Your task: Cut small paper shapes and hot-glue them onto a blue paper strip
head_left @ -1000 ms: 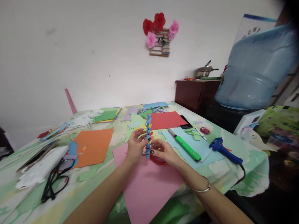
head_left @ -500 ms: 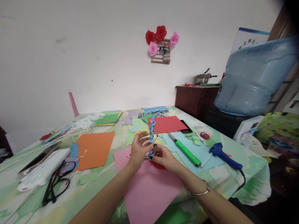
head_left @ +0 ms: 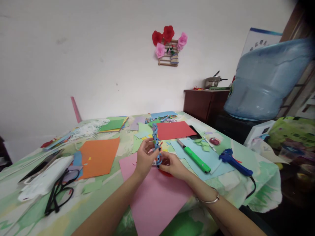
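Between my hands stands a thin, dark-dotted blue paper piece (head_left: 155,132), roughly upright with a curled strip at its lower end. The fingers of my left hand (head_left: 145,155) close round its middle from the left. At its lower end my right hand (head_left: 172,164) pinches the curl between thumb and fingers. Beneath both hands lies a pink paper sheet (head_left: 159,200). Something round and red (head_left: 167,173) shows partly under my right hand; the hand hides the rest of it.
Right of my hands lie a green utility knife (head_left: 197,159) on light blue paper and a blue glue gun (head_left: 235,162) with a cord. Red paper (head_left: 176,130) lies behind. To the left are orange paper (head_left: 99,157), black glasses (head_left: 59,193) and white string (head_left: 90,128).
The top of the blue paper piece has tipped to the left and sits slightly lower. Both hands keep their hold in nearly the same place.
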A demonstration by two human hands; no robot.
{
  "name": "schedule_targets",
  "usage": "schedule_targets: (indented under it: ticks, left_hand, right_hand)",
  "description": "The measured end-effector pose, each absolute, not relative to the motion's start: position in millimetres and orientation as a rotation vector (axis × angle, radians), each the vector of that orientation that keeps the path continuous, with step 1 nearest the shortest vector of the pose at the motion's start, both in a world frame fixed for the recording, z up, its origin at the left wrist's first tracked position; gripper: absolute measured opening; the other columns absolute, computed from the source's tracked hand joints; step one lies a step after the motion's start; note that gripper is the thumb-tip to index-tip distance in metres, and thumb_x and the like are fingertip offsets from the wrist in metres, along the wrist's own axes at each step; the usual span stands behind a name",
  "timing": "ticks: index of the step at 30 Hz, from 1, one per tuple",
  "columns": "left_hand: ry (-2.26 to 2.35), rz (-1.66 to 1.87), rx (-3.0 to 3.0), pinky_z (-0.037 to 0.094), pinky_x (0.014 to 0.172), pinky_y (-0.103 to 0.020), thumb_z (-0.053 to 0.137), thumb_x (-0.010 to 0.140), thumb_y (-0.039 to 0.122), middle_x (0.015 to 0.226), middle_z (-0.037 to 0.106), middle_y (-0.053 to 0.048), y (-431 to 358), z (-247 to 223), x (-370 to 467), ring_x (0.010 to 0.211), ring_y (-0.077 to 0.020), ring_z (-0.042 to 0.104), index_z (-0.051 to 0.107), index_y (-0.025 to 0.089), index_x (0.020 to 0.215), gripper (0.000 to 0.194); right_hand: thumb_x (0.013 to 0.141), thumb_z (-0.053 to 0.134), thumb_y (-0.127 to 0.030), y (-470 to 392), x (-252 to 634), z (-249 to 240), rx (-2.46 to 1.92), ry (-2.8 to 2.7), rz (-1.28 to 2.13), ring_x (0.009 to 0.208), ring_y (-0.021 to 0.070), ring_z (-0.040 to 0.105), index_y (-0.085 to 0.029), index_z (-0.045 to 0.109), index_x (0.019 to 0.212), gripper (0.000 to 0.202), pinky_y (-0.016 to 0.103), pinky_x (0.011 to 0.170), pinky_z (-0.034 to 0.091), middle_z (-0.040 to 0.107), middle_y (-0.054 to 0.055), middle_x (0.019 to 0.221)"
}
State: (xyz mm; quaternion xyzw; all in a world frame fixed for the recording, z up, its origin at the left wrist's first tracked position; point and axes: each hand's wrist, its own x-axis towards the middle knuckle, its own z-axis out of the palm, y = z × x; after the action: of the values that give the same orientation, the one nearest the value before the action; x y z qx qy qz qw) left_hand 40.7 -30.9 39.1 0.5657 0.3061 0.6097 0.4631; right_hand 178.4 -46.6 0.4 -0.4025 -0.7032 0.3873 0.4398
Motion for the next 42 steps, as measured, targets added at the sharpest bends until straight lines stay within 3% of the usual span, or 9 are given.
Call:
schedule_targets:
  ticks: [7,12,15,19,25,38,42]
  left_hand:
    - [0.752,1.494,1.367,0.047,0.081,-0.032,0.069,0.067,0.022,0.089,0.064,-0.006,-29.4,40.7,36.2,0.09,-0.0184,0.061,0.05,0.017,0.102,0.041]
    - [0.668,1.575,1.353,0.05,0.079,-0.033,0.073,0.062,0.019,0.115,0.052,-0.007,-32.0,40.7,39.3,0.094,-0.017,0.06,0.041,0.023,0.1,0.05]
    - [0.673,1.594,1.426,0.052,0.077,-0.032,0.071,0.065,0.02,0.123,0.045,-0.006,-34.2,40.5,40.5,0.096,-0.0168,0.059,0.04,0.023,0.092,0.041]
    - [0.779,1.601,1.535,0.053,0.076,-0.029,0.066,0.072,0.024,0.12,0.044,-0.007,-34.4,40.4,38.2,0.099,-0.0189,0.058,0.049,0.018,0.076,0.019]
    - [0.876,1.675,1.608,0.055,0.075,-0.028,0.064,0.071,0.023,0.106,0.049,-0.009,-31.3,41.1,34.7,0.108,-0.0235,0.053,0.062,0.016,0.066,0.009]
    - [0.963,1.684,1.595,0.055,0.073,-0.027,0.065,0.071,0.024,0.103,0.05,-0.007,-29.0,38.6,35.2,0.101,-0.0203,0.056,0.061,0.016,0.062,0.013]
    - [0.852,1.68,1.599,0.053,0.08,-0.031,0.066,0.073,0.028,0.109,0.05,-0.008,-31.9,42.0,34.1,0.102,-0.0206,0.057,0.06,0.016,0.068,0.015]
  right_hand:
    - [0.068,0.056,-0.01,-45.0,178.5,-1.0,-0.995,-1.758,0.934,0.062,0.0098,0.055,-0.017,0.057,0.085,0.018,0.021,0.058,0.044,0.06,-0.001,0.074]
    - [0.069,0.058,-0.012,-44.1,180.7,-3.5,-1.054,-1.76,0.846,0.062,0.0102,0.056,-0.018,0.057,0.084,0.016,0.021,0.058,0.043,0.061,-0.001,0.072]
    - [0.069,0.058,-0.013,-43.5,181.5,-4.7,-1.089,-1.767,0.787,0.06,0.0104,0.055,-0.018,0.056,0.083,0.015,0.021,0.056,0.042,0.061,-0.002,0.07]
    - [0.069,0.058,-0.014,-43.8,181.4,-3.7,-1.11,-1.791,0.714,0.059,0.0104,0.054,-0.019,0.056,0.081,0.013,0.021,0.057,0.041,0.06,-0.002,0.068]
    - [0.069,0.059,-0.015,-44.5,181.6,-2.0,-1.133,-1.838,0.624,0.059,0.011,0.051,-0.02,0.057,0.078,0.01,0.022,0.056,0.038,0.058,-0.003,0.066]
    - [0.067,0.06,-0.013,-45.7,180.7,-0.8,-1.108,-1.804,0.681,0.057,0.0104,0.05,-0.019,0.057,0.074,0.01,0.021,0.054,0.037,0.058,-0.003,0.064]
    - [0.071,0.059,-0.015,-43.8,180.2,-1.2,-1.044,-1.736,0.797,0.062,0.0119,0.056,-0.019,0.06,0.085,0.015,0.023,0.059,0.043,0.063,0.0,0.073]
